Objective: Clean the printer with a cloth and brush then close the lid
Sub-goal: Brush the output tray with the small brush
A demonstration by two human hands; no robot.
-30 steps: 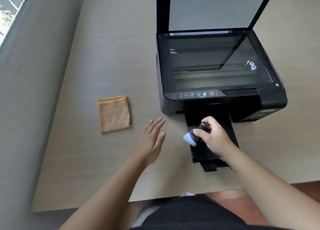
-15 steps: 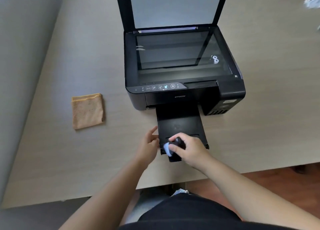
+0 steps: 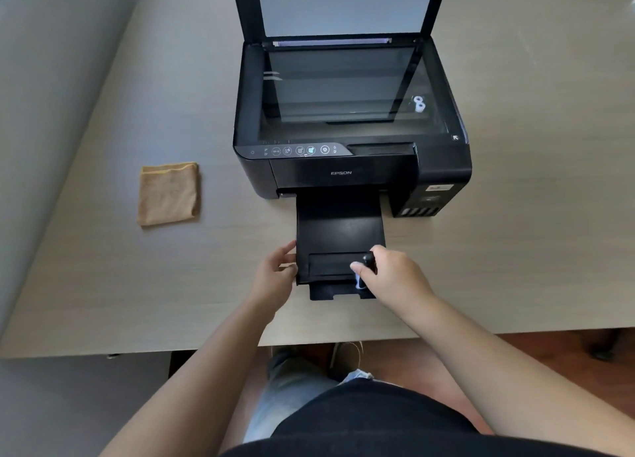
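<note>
Right hand [image 3: 391, 278] grips brush [image 3: 365, 271] (over tray [image 3: 340, 230]); left hand [image 3: 275, 274] fingers pinch tray's edge.

Seen from one wide-angle head camera, high and close above the near table [image 3: 103, 284] edge, facing forward and steeply down, with the printer [image 3: 350, 120] upper centre, both forearms rising from the bottom corners (straight lines bowing toward the frame's edges), and floor at bottom.
</note>
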